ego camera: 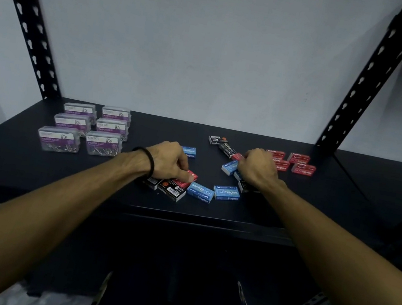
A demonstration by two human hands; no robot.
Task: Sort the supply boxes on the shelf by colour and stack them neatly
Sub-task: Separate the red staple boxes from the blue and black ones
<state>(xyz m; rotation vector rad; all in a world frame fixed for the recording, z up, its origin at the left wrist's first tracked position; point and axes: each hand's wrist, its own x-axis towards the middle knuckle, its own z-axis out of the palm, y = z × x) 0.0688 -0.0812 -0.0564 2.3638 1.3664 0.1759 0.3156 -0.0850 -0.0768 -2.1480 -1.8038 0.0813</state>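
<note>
Two hands busy: left hand [170,159] pinches red box [188,178]; right hand [259,166] grips another red box [237,156]

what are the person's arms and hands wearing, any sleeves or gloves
Both forearms are bare: no sleeves and no gloves show. The left hand has a thin black band round its wrist. The right hand and its wrist carry nothing that can be seen, and no rings can be made out on either hand.
</note>
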